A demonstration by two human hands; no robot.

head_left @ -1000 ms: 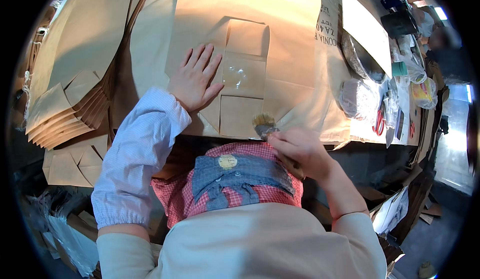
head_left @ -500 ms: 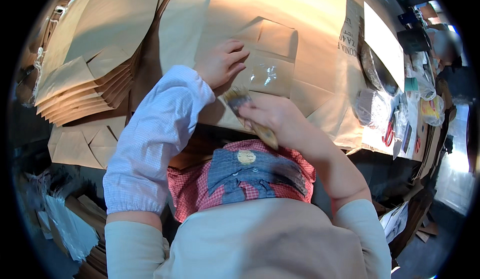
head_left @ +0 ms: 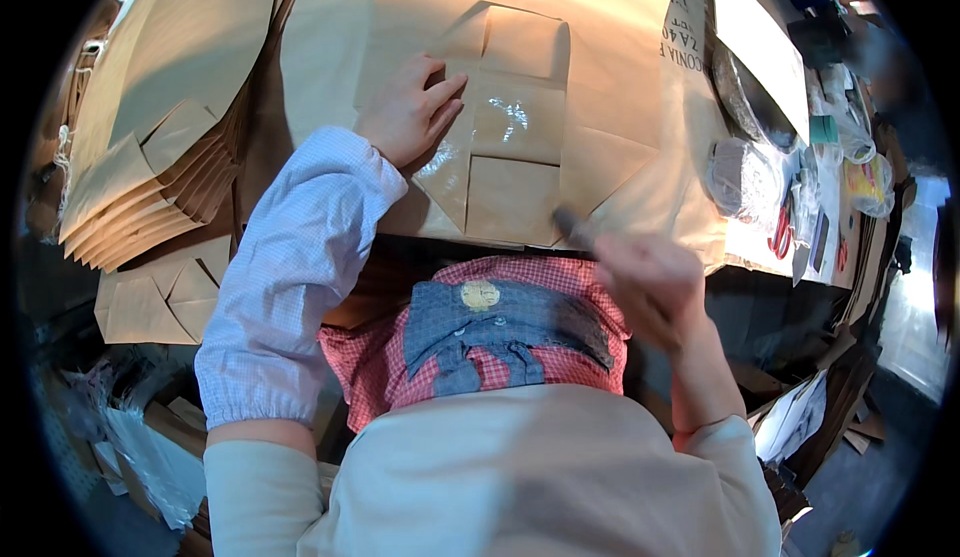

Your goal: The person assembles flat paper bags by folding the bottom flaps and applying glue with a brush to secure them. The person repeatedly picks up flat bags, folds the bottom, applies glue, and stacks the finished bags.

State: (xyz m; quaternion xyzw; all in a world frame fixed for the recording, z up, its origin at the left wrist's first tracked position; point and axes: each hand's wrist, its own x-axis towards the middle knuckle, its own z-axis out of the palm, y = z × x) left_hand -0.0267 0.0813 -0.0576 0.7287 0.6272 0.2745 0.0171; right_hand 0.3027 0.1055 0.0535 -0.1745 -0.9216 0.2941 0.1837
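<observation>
A brown paper bag (head_left: 610, 87) lies flat on the work surface, its folded bottom facing me. Shiny wet patches (head_left: 512, 117) show on the fold's middle and left flap. My left hand (head_left: 412, 112) rests on the paper just left of the fold, fingers spread and slightly bent, holding nothing. My right hand (head_left: 655, 282), smeared by motion, is closed around a brush (head_left: 573, 225) at the near edge of the bag. The brush's dark end points left toward the fold; its handle is mostly hidden by the hand.
Folded paper bags (head_left: 150, 192) are stacked at the left. On the right, a dark round bowl (head_left: 750, 107) sits partly under a white sheet (head_left: 765, 52). Red-handled scissors (head_left: 781, 235), a wrapped clear plastic bundle (head_left: 745, 177) and plastic bags lie near it.
My right hand has swept the brush right and toward me, off the fold, uncovering its near part. My left hand stays on the paper; the view has shifted slightly.
</observation>
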